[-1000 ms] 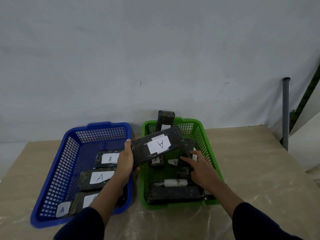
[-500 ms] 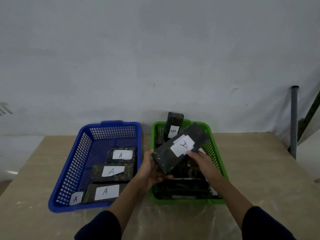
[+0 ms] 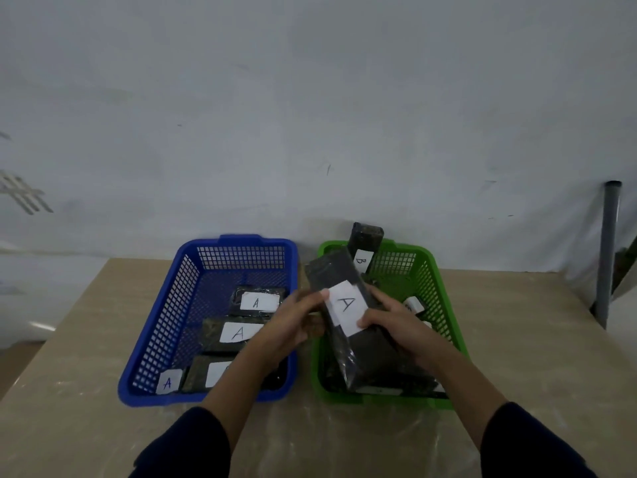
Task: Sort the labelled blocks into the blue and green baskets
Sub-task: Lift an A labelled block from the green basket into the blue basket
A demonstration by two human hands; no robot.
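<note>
A long black wrapped block with a white "A" label (image 3: 344,305) is held up between both hands, above the gap between the baskets and the green basket's left side. My left hand (image 3: 293,322) grips its left edge, my right hand (image 3: 393,322) its right edge. The blue basket (image 3: 165,322) on the left holds three blocks labelled A (image 3: 256,301), and an "A" tag sits on its front wall. The green basket (image 3: 437,305) on the right holds dark blocks; one labelled B (image 3: 363,246) stands upright at its back.
Both baskets sit side by side on a beige table (image 3: 534,357) against a white wall. A grey pipe (image 3: 608,253) stands at the table's far right edge. Bare tabletop lies left of the blue basket and right of the green one.
The A block turned from lying crosswise in my left hand to pointing lengthwise away from me. My right hand left the green basket's blocks and took hold of it. The camera view shifted.
</note>
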